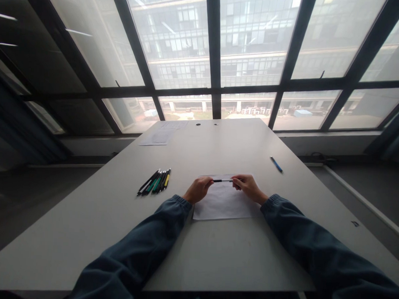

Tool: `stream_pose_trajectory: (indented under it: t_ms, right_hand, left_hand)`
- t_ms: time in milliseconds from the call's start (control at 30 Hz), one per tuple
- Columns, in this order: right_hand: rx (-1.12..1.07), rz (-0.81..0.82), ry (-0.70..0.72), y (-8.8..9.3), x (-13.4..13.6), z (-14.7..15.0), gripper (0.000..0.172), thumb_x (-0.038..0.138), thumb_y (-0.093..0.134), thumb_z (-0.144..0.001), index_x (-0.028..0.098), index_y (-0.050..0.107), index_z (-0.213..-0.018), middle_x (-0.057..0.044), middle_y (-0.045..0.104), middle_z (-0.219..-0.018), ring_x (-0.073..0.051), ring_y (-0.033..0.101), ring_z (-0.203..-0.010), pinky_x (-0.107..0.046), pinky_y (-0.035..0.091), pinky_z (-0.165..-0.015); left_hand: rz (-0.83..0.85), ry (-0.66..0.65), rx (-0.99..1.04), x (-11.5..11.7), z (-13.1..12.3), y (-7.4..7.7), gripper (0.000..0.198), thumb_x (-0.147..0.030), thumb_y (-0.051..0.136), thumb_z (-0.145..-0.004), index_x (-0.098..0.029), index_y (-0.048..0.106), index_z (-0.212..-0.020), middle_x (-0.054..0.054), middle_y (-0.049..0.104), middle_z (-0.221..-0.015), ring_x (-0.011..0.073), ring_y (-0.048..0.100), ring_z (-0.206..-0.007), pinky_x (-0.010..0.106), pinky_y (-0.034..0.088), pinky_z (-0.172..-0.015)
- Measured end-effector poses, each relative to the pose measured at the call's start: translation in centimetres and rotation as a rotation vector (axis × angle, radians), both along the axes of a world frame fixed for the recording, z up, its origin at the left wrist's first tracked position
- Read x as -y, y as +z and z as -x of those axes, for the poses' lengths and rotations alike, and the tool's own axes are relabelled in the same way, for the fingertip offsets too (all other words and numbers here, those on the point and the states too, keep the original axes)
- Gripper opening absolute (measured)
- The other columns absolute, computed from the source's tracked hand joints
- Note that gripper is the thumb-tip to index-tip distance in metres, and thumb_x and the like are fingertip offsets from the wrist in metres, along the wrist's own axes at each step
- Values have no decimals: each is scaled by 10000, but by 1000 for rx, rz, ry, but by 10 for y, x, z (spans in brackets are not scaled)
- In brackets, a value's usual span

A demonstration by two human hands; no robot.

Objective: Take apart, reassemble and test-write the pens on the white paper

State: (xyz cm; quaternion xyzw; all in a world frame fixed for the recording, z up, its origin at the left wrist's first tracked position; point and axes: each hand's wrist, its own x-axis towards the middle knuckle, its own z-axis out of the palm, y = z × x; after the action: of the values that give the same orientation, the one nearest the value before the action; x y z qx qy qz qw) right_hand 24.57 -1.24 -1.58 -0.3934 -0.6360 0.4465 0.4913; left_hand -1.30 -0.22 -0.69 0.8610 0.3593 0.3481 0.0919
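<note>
A pen point(223, 180), dark on its left part and pale on its right, is held level between my two hands. My left hand point(197, 190) pinches its dark end, and my right hand point(248, 188) grips the pale end. Beneath them a white sheet of paper point(225, 208) lies on the table. Left of my left hand is a bunch of several pens point(154, 183), mostly black, with green and yellow parts on some. Farther off to the right, a single blue pen point(276, 164) lies slantwise.
The white table point(110, 225) stretches away to a large window wall point(215, 79). Printed sheets point(158, 134) lie at the table's far left. A small dark mark or item point(355, 223) sits near the right edge. Dark curtains hang at both sides.
</note>
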Motion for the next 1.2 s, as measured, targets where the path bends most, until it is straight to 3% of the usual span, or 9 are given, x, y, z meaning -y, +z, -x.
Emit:
stream_pose_trajectory:
  t_ms: [133,333,433,533,600,867,1200]
  right_hand:
    - [-11,-21,-5,-1,-1,0,419,532,687,-779,135,745,-897,-41,664,-637,-119,531,-525,-239,433,-475]
    - [-42,-18,-22,-3,-1,3,390,512,700,-772,142,740,-887,-32,664,-628,-119,532,-511,-243,428,-472]
    - [-42,-23,-47,-3,-1,3,382,502,695,-779,136,734,-882,-32,661,-624,-119,533,-508,-246,433,-475]
    - [-39,-36,-82,-4,-2,2,373,491,684,-792,134,731,-891,-35,663,-631,-122,542,-520,-245,432,-479]
    - [-44,-43,-105,-5,-3,1,373,491,680,-794,135,730,-892,-35,663,-632,-125,548,-526,-246,435,-483]
    - [-57,-47,-127,-5,-3,2,377,491,690,-783,129,726,-879,-30,649,-618,-125,553,-527,-248,450,-493]
    - [-49,-59,-116,-4,-3,2,370,486,690,-786,128,725,-873,-31,652,-617,-127,561,-527,-246,454,-490]
  left_hand:
    - [72,14,6,2,1,1,366,-304,395,-991,-169,622,-739,11,573,-614,129,500,-562,247,408,-600]
    - [146,15,72,5,0,4,443,-341,360,-1006,-162,640,-714,-8,551,-560,116,500,-530,240,408,-607]
    - [169,27,98,4,0,5,372,-378,404,-999,-162,696,-921,-4,604,-624,125,554,-592,240,440,-646]
    - [144,69,144,2,-1,5,354,-414,526,-950,-184,618,-1203,20,671,-820,131,595,-687,238,469,-658]
    - [113,71,174,1,-1,4,398,-409,601,-910,-193,577,-1244,34,680,-911,128,605,-714,234,482,-645]
    - [53,48,218,1,-5,0,147,-307,592,-922,-177,651,-955,35,682,-841,126,623,-715,232,506,-634]
    - [106,78,170,1,-2,0,276,-383,526,-960,-169,664,-852,25,697,-779,127,605,-666,242,484,-647]
